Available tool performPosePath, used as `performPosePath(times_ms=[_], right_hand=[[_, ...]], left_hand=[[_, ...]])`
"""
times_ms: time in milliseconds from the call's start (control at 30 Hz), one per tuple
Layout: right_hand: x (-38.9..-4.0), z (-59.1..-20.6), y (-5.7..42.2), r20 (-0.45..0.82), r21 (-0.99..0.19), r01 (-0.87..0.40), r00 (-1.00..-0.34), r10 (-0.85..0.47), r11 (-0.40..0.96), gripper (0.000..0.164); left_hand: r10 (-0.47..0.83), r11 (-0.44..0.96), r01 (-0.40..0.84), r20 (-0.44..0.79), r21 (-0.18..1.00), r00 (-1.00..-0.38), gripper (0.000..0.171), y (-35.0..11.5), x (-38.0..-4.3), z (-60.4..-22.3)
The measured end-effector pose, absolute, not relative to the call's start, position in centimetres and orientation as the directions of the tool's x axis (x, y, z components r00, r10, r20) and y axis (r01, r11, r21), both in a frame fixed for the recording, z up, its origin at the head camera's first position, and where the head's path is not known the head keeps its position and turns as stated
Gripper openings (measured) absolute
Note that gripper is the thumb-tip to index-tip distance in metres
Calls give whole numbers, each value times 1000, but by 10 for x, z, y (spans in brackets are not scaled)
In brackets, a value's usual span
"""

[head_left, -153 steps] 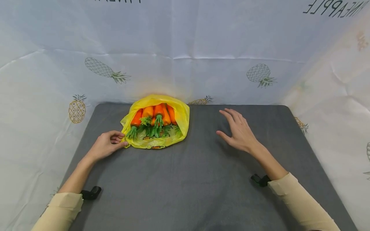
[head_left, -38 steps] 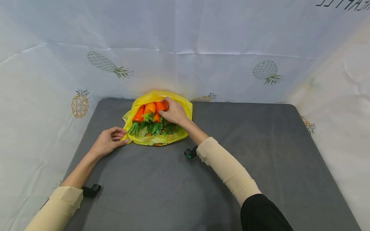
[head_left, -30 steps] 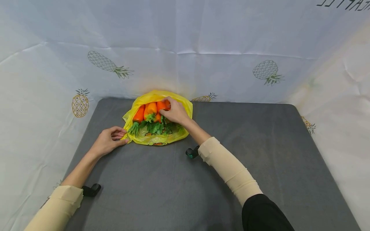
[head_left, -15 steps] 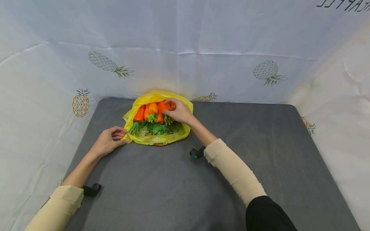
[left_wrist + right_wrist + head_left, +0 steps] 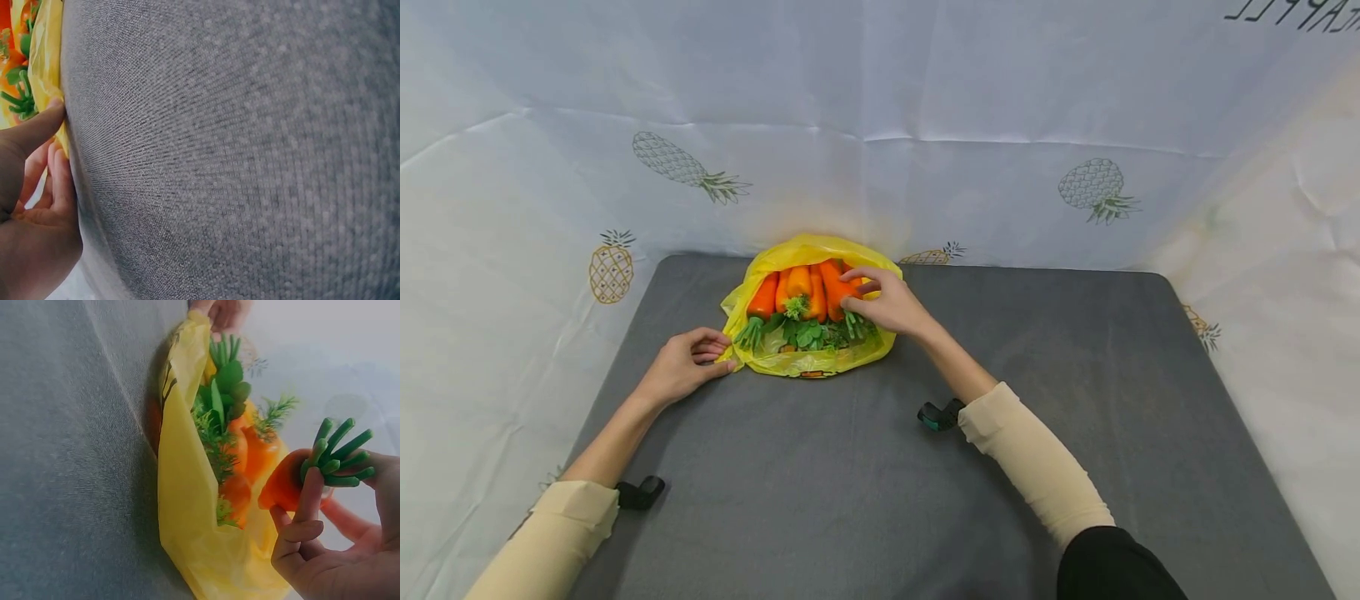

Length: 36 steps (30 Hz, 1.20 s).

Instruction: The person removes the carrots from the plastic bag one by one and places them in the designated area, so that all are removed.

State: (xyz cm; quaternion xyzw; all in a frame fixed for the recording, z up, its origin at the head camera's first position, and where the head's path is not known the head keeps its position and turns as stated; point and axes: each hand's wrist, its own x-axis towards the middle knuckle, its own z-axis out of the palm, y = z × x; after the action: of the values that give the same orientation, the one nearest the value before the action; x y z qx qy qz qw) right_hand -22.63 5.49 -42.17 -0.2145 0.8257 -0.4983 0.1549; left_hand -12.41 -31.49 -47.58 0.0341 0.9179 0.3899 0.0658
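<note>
A yellow plastic bag lies open at the back left of the table, its mouth facing me. Inside sit several orange carrots, one with short green stem stubs and others with leafy tops. My left hand pinches the bag's left edge between thumb and fingers, which the left wrist view shows close up. At the bag's right side my right hand grips the stubbed carrot near its top, fingers around the stem end. Its tip points back into the bag among the others.
The table has a grey cloth with rounded far corners. A white curtain with printed pineapples hangs directly behind the bag and along both sides. Each wrist carries a small black camera mount.
My right hand has come from the table's right side into the bag and taken hold of a carrot, then shifted rightward and nearer with it. The left hand keeps its pinch.
</note>
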Motion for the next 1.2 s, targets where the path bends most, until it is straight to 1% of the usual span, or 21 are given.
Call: performPosePath(times_ms=[200,400,567,700,967,1200], right_hand=[[-211,-416,69,-6,-892,-238,-843,-537,383,41],[-196,-407,84,47,-908,-268,-829,-558,323,41],[-191,-400,98,82,-895,-290,-852,-517,338,41],[-189,-399,111,82,-904,-267,-875,-476,335,41],[-193,-408,138,110,-911,-251,-913,-393,327,43],[-202,-424,161,60,-883,-207,-940,-337,421,45]], left_hand=[[118,693,18,-88,721,-989,44,-315,-123,-475],[126,693,30,-80,720,-989,43,-313,-123,-473],[123,701,21,-91,713,-988,42,-314,-123,-473],[124,700,20,-94,713,-988,42,-314,-122,-474],[114,694,12,-94,720,-989,42,-313,-122,-473],[114,699,8,-101,715,-988,43,-313,-122,-473]])
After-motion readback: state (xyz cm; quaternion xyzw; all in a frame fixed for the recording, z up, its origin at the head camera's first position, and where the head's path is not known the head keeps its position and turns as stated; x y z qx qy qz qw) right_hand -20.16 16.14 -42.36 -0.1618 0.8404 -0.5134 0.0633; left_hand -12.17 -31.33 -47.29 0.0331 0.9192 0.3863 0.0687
